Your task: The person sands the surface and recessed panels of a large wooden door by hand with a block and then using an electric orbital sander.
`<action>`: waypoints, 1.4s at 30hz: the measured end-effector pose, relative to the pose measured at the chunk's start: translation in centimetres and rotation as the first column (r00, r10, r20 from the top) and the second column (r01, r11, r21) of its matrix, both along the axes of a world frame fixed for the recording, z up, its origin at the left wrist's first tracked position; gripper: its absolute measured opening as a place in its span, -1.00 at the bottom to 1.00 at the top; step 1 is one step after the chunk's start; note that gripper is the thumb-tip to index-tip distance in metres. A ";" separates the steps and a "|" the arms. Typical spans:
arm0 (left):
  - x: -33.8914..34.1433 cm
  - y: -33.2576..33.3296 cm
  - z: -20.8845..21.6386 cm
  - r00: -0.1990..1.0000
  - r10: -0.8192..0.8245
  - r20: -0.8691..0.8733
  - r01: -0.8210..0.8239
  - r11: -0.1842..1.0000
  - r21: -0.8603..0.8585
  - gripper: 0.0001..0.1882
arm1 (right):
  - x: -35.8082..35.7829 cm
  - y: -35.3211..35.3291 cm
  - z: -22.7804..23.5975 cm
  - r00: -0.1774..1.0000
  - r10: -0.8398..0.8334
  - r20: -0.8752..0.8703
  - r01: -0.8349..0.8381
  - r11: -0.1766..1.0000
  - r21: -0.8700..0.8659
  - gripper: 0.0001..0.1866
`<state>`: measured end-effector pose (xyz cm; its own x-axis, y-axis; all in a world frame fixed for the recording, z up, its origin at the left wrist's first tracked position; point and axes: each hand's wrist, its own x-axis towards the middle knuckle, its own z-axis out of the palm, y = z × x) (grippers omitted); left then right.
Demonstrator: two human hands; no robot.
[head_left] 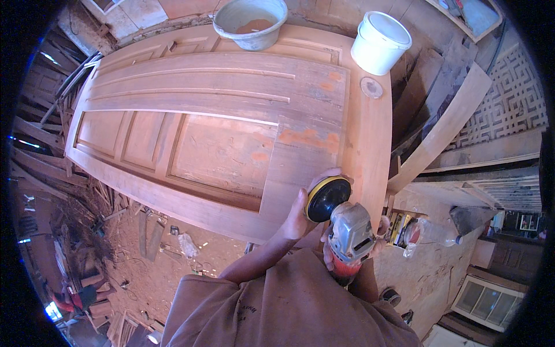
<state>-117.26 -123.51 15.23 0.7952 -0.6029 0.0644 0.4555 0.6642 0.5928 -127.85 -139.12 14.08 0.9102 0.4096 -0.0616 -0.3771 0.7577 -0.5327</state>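
Angle grinder (348, 236) up off the wood, black disc with its yellow rim (327, 198) tipped on edge, facing out toward the left. Tool's long axis running from the red rear end near the body, forward and slightly leftward to the disc. Right hand (354, 250) wrapped round the grey body — closed, gripping the grinder, fingers showing either side of the housing. Left hand (299, 215) right at the disc, thumb and fingers curled over its rim, clearly the nearer hand to the pad; whether gripping or just steadying it, cannot tell. Directly beyond both hands, the wooden door (219, 121) lying flat, orange filler patches (306, 137) just ahead of the disc. Farther out past the door — a grey basin (250, 22) and, to the right of it, a white bucket (380, 42), with a small round disc (371, 87) lying on the door's edge rail nearer in. Off to the right of the right hand, a clear plastic bottle (430, 232) on its side.
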 end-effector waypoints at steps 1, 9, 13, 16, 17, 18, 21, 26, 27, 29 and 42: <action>-0.1 0.0 -0.2 1.000 0.001 -0.002 -0.001 1.000 0.020 -0.06 | 0.1 0.0 0.1 1.000 -0.006 0.002 0.006 1.000 0.000 -0.19; -0.4 0.5 0.2 0.998 -0.035 -0.058 0.040 0.996 0.085 -0.02 | 0.0 0.2 -0.3 0.999 -0.043 0.003 0.043 0.999 -0.013 -0.25; -0.6 0.4 0.6 0.997 -0.018 -0.075 0.018 1.000 -0.001 -0.04 | 0.0 -0.4 -0.4 0.989 -0.147 0.006 0.147 0.989 -0.013 -0.28; -0.6 0.5 0.9 0.995 -0.025 -0.098 0.024 1.000 -0.009 -0.05 | -0.2 -0.1 -0.5 0.985 -0.171 0.005 0.171 0.985 -0.026 -0.30; -0.6 0.6 1.1 0.994 -0.024 -0.106 0.022 1.000 -0.020 -0.05 | -0.4 0.1 -0.6 0.986 -0.169 0.002 0.169 0.985 -0.025 -0.30; -0.5 0.6 1.4 0.993 -0.023 -0.115 0.019 0.999 -0.032 -0.05 | -0.4 0.2 -0.7 0.982 -0.188 -0.001 0.188 0.982 -0.031 -0.31; -0.1 0.4 2.1 0.980 -0.036 -0.197 0.035 0.999 -0.009 -0.07 | -0.8 -0.3 -1.1 0.941 -0.337 0.002 0.337 0.940 -0.056 -0.33; 0.2 0.1 0.1 0.896 -0.054 -0.441 -0.016 0.988 -0.153 -0.23 | -0.7 -1.1 -2.4 0.781 -0.624 0.028 0.623 0.775 -0.112 -0.36; 0.2 -0.1 -0.1 0.893 -0.054 -0.446 -0.017 0.988 -0.154 -0.23 | -0.7 -1.1 -2.5 0.767 -0.640 0.032 0.639 0.759 -0.124 -0.36; 0.3 -0.4 -0.4 0.925 -0.065 -0.373 -0.008 0.982 -0.190 -0.29 | -1.0 -0.9 -2.9 0.751 -0.659 0.037 0.656 0.740 -0.151 -0.37; 0.7 0.5 0.3 0.872 -0.071 -0.484 0.024 0.995 -0.102 -0.37 | -1.5 -1.1 -3.9 0.692 -0.720 0.055 0.710 0.664 -0.235 -0.42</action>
<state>-116.57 -123.03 15.49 0.7106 -0.6508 -0.2674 0.7029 0.6741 0.2271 -129.39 -140.21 10.20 0.9123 -0.3955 -0.1064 0.2060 0.6676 -0.7155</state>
